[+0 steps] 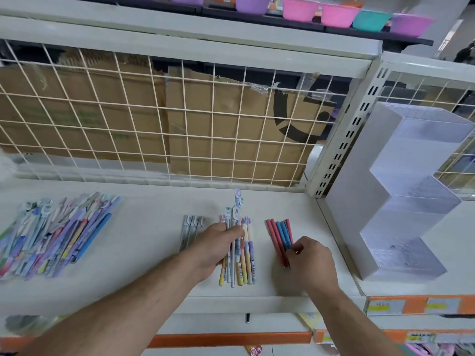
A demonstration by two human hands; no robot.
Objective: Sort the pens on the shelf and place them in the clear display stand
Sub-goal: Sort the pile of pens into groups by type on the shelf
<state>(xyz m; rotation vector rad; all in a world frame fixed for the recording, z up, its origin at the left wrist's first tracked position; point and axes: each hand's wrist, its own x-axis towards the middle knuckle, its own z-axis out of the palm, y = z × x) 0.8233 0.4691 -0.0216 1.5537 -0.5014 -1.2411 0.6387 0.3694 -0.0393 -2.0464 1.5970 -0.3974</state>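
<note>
On the white shelf (144,268) lie sorted groups of pens. My left hand (218,245) grips a bundle of pastel pens (246,253) with round toppers, in the middle. My right hand (308,255) pinches the lower ends of a small bundle of red and blue pens (280,235) lying on the shelf. A few grey pens (190,229) lie just left of my left hand. A large mixed pile of pens (56,232) covers the shelf's left part. The clear stepped display stand (401,199) stands at the right, with no pens visible in it.
A white wire grid (180,119) with cardboard behind it backs the shelf. A perforated upright post (341,142) separates the shelf from the stand's bay. Coloured plastic bowls (334,14) line the top shelf. Orange price strips (411,304) run along the front edge.
</note>
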